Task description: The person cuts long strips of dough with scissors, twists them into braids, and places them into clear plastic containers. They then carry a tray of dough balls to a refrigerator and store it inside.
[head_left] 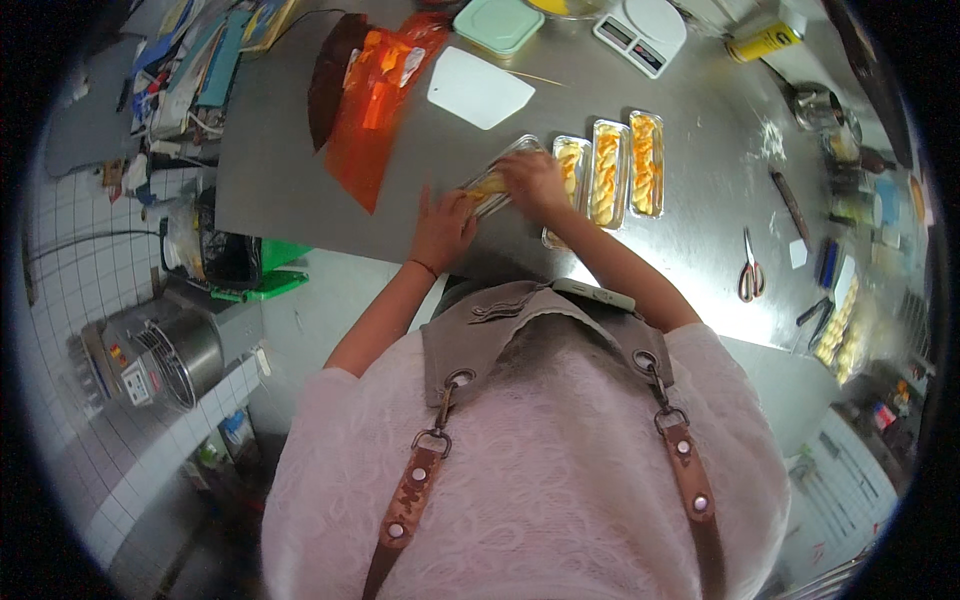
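Note:
Both of my hands are at a slanted foil loaf tin (529, 142) with pale yellow braided dough (491, 184) in it. My left hand (444, 225) is at the near end, its fingertips on the dough or the rim. Over the far end bends my right hand (534, 184), its fingers reaching into the tin and hiding part of it. Just right of it stand three more narrow foil tins side by side, holding braids with orange filling: the nearest braid (570, 166) is partly behind my right forearm, then come the middle braid (606, 172) and the right braid (645, 165).
On the steel table (285, 187) lie a white plastic dough scraper (480, 88), an orange plastic bag (364, 131), a mint-green lidded container (498, 26) and a white kitchen scale (645, 34). Scissors (750, 277) and a long dark tool (790, 206) lie at the right.

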### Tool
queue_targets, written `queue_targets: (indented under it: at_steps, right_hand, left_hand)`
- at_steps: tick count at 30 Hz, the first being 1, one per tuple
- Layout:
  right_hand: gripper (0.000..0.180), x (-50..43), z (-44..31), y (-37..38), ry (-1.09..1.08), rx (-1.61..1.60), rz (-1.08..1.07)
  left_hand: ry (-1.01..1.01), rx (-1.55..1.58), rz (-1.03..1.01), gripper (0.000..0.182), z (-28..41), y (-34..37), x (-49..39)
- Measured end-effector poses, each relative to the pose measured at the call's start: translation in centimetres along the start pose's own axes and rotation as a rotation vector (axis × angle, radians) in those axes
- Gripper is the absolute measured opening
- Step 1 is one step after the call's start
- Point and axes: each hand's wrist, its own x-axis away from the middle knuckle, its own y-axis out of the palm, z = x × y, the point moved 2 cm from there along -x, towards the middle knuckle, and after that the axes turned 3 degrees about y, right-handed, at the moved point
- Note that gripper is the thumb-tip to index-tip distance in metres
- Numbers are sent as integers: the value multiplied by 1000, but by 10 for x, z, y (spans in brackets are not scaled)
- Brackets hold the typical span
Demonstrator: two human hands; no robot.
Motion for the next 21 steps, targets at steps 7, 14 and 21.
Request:
queue_targets:
  at_steps: [7,14,21]
  right_hand:
    - [67,39,-44,27,-158,353,-141]
    - [40,29,-37,-7,132,-160,77]
    - [19,100,-39,-62,272,-84,339]
  left_hand:
    - [114,-125,60,56,11,29,0]
    - [-15,303,167,42,-4,15,-17]
    - [-74,624,68,24,-42,2,-67]
